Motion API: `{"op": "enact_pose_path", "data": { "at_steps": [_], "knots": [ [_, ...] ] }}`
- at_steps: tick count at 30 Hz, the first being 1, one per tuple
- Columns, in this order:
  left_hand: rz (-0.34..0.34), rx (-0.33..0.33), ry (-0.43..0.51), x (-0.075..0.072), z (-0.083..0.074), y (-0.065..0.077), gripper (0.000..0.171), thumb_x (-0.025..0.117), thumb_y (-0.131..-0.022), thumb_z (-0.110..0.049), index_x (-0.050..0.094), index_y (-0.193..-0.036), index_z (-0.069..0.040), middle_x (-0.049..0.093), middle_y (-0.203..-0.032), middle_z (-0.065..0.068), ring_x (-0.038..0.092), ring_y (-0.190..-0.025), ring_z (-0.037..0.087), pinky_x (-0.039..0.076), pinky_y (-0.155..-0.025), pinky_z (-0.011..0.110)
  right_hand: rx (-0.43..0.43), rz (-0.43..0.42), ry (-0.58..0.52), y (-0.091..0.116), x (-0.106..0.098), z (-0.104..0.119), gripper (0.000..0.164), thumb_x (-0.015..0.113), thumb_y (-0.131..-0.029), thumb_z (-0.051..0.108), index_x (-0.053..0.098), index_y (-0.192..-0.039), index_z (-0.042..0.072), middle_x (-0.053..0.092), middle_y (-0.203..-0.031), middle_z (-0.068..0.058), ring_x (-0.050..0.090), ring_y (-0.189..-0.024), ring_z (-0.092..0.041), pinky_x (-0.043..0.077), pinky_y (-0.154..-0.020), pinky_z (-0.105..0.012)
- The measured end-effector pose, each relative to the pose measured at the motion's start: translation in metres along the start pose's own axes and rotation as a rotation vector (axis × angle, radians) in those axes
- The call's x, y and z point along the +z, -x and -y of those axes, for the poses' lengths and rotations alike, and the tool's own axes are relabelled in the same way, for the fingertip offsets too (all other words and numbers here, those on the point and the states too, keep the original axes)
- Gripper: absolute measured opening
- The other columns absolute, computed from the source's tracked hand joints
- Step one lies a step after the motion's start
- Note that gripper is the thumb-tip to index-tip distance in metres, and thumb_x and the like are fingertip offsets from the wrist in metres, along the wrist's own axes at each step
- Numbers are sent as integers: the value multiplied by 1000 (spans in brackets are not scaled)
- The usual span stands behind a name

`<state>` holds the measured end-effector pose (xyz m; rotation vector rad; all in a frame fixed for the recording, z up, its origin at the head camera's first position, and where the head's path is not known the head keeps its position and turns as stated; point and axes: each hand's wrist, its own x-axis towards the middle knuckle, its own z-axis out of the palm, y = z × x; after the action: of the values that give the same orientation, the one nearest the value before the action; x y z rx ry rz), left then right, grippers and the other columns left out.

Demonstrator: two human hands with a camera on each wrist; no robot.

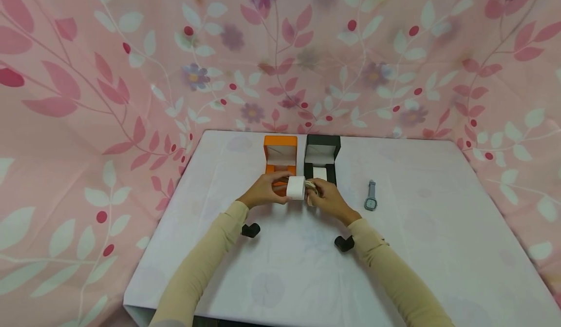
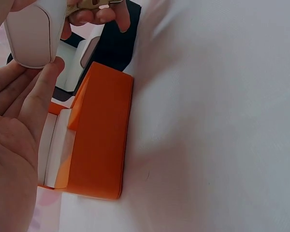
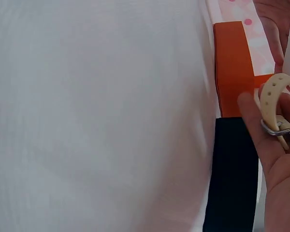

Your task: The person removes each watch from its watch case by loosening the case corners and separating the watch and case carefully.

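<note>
My left hand [image 1: 263, 189] holds a white watch cushion [image 1: 295, 188] between thumb and fingers, above the front of an orange watch box [image 1: 280, 142]. Just right of the cushion, my right hand [image 1: 327, 199] pinches a wristwatch with a cream strap [image 3: 270, 99]. The strap is buckled into a loop, its holes and silver buckle showing in the right wrist view; the watch's dial is hidden. Both the orange box and a dark green-black watch box [image 1: 323, 142] stand with lids raised. A white cushion [image 1: 320, 173] sits inside the dark box. My left hand partly covers the orange box's inside.
A blue-grey wristwatch [image 1: 370, 196] lies flat on the white-covered table [image 1: 416, 249], right of the boxes. Black camera mounts [image 1: 251, 230] show below both wrists. Pink floral cloth [image 1: 307, 54] hangs behind the table and at its sides.
</note>
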<state>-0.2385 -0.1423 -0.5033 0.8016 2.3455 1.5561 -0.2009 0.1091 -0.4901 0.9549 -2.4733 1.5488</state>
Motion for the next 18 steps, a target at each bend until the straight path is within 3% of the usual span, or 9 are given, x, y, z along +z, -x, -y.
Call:
{"op": "enact_pose_path", "data": {
  "at_steps": [5, 11, 18],
  "knots": [
    [-11, 2, -36, 1, -2, -1, 73, 86, -73, -11, 53, -138, -6, 57, -132, 5, 60, -116, 19, 50, -95, 39, -8, -8, 14, 2, -5, -1, 24, 59, -95, -3, 62, -117, -11, 69, -101, -22, 68, -83, -29, 55, -69, -29],
    [-44, -5, -95, -2, -1, -2, 71, 86, -72, -10, 55, -137, -10, 58, -132, 2, 59, -115, 19, 49, -96, 37, 79, 19, -67, 8, -13, -25, 29, 58, -99, 11, 61, -123, -5, 70, -109, -16, 69, -96, -32, 58, -73, -35],
    [-41, -11, -6, -4, 6, -2, 70, 84, -73, -5, 55, -137, -8, 58, -131, 6, 59, -115, 25, 50, -95, 41, -18, -97, 124, 19, -36, -41, 25, 73, -90, 17, 73, -113, 8, 62, -107, -2, 59, -89, -16, 52, -69, -43]
  ]
}}
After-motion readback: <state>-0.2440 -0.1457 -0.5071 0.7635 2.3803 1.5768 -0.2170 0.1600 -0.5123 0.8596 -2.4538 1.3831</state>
